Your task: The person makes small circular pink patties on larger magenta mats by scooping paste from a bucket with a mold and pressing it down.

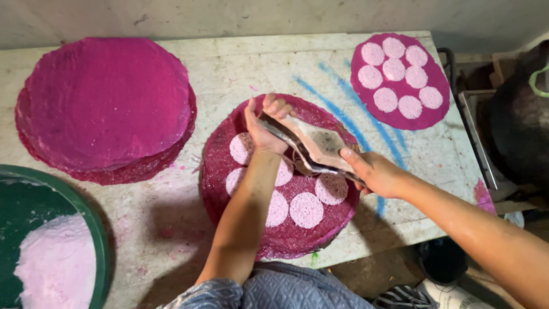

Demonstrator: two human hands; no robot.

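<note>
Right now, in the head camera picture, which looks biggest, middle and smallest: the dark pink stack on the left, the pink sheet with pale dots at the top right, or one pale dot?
1. Dark pink stack, biggest.
2. Top-right pink sheet, though it lies farther away.
3. One pale dot, smallest.

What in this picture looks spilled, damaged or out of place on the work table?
Blue streaks run slantwise across the pale table, like smeared paint, and small pink crumbs lie scattered beside the stack of magenta sheets. The sheets' edges are ragged. Nothing else stands out; both hands hold a worn flat tool over the middle sheet.
</note>
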